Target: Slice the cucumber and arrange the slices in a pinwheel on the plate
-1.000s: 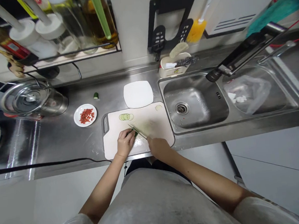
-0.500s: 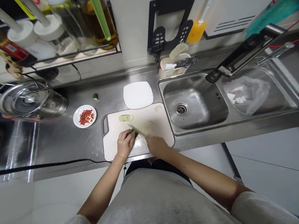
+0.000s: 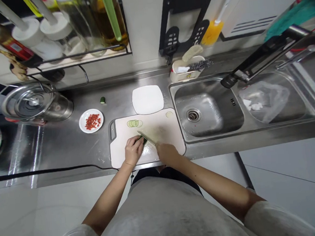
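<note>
A pale cutting board [image 3: 163, 126] lies on the steel counter in front of me. My left hand [image 3: 133, 151] is curled over a dark green cucumber piece [image 3: 144, 141] near the board's front edge. My right hand [image 3: 166, 153] grips a knife [image 3: 146, 137] whose blade rests against the cucumber beside my left fingertips. A short row of thin cucumber slices [image 3: 134, 123] lies at the back of the board. One more slice [image 3: 169, 114] sits at the board's back right corner.
A white square plate [image 3: 147, 99] sits behind the board. A small dish of red bits [image 3: 91, 121] and a cucumber end [image 3: 102, 100] lie to the left, near a steel pot [image 3: 35, 103]. The double sink [image 3: 206, 108] is to the right, with a plastic bag [image 3: 266, 99].
The hands and knife stay in the same place on the board; the blade shifts only slightly. The camera view drifts a little.
</note>
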Demonstrator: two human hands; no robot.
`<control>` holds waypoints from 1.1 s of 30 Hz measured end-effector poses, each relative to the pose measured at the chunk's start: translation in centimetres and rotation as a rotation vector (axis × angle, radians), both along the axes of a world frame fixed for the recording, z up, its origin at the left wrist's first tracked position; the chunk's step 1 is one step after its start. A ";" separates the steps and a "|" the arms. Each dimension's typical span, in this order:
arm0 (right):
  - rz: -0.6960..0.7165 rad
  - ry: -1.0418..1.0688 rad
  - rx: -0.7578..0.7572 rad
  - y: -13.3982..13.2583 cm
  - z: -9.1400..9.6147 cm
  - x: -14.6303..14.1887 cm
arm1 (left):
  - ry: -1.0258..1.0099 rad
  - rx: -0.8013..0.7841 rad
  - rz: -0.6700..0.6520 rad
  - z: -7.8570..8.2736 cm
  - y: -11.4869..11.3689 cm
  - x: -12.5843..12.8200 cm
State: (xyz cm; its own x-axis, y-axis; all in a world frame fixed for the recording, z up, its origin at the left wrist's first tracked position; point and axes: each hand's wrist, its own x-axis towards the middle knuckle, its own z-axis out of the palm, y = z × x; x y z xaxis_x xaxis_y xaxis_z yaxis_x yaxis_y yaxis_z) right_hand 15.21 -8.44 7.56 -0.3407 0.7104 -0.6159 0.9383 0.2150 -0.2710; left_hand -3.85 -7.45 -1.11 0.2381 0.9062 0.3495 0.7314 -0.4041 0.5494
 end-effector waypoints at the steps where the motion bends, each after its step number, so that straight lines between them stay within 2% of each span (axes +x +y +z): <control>1: -0.006 0.009 0.000 0.0 -0.1 0.0 | 0.002 0.004 0.000 0.0 0.0 0.0; 15: -0.053 -0.009 0.016 -0.2 -1.4 -0.2 | -0.021 0.001 -0.001 -0.4 0.0 -0.2; 23: -0.060 -0.030 0.017 -0.7 -0.9 -0.5 | -0.038 0.028 0.007 -0.6 0.0 -0.1; 27: -0.089 -0.036 0.028 -0.7 -1.3 -0.4 | -0.040 0.027 0.038 -0.7 -0.1 0.1; 33: -0.107 -0.038 0.021 -0.3 -1.5 0.2 | -0.039 -0.009 0.079 0.3 -0.3 0.8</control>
